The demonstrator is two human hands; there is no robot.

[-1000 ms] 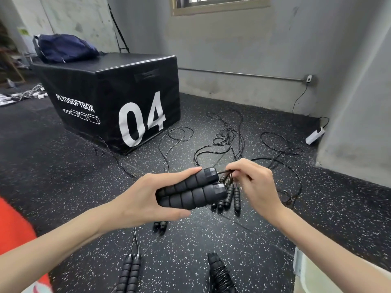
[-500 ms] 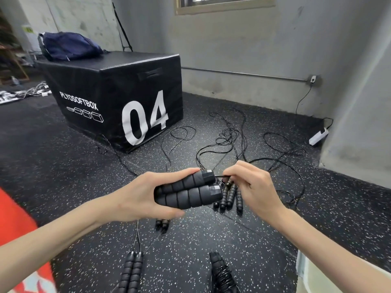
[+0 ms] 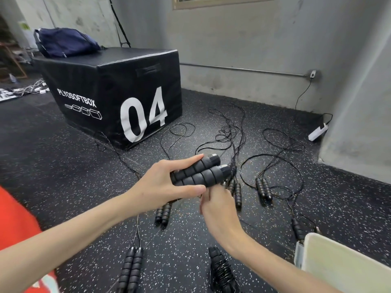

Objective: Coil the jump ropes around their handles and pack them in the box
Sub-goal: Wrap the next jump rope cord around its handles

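Near: coiled rope (image 3: 221,269) and paired handles (image 3: 131,269) on floor (image 3: 63,176). Right hand (image 3: 220,210) under held handles (image 3: 198,176), grip hidden, cannot tell. Left hand (image 3: 165,185) gripping them. Far: loose ropes (image 3: 230,132), black box (image 3: 118,96).

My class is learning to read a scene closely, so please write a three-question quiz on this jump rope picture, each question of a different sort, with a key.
1. True or false: the left hand grips two foam handles side by side.
2. Where is the right hand? A) on the black plyo box B) just below the held handles C) on the blue bag
3. Fill in: the one rope bundle already coiled lies on the ____ near the bottom edge.

Key: 1 true. 2 B. 3 floor.
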